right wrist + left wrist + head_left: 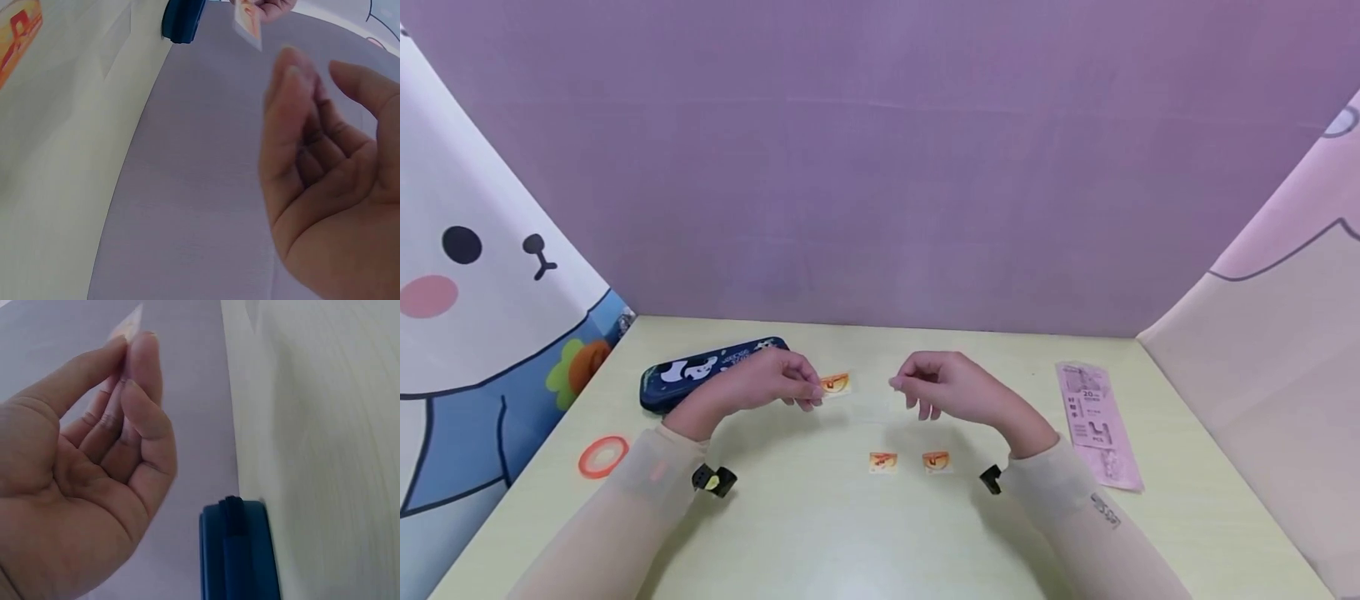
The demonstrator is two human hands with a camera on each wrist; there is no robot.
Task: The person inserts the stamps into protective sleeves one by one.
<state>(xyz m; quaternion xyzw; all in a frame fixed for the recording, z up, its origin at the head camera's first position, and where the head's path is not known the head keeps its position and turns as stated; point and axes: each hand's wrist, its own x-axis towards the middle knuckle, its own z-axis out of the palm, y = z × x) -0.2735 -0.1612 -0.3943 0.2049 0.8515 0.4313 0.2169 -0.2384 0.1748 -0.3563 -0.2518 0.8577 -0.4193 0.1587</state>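
Observation:
My left hand (778, 382) pinches a small orange-and-white printed card (836, 384) between thumb and fingertips, above the table. The same card (130, 325) shows nearly edge-on in the left wrist view. My right hand (951, 387) hovers across from it with fingers bent loosely. In the right wrist view, the thumb and fingers of the right hand (325, 150) stand apart with nothing visible between them. Two similar cards, one on the left (883, 462) and one on the right (936, 462), lie on the table nearer to me. A faint clear piece (117, 44) lies on the tabletop.
A dark blue pencil case (681, 382) with a panda print lies behind my left wrist. An orange-red ring (603, 457) lies at the left. Pink printed packaging (1099, 425) is on the right side. A purple backdrop (880, 167) rises behind the table (820, 533).

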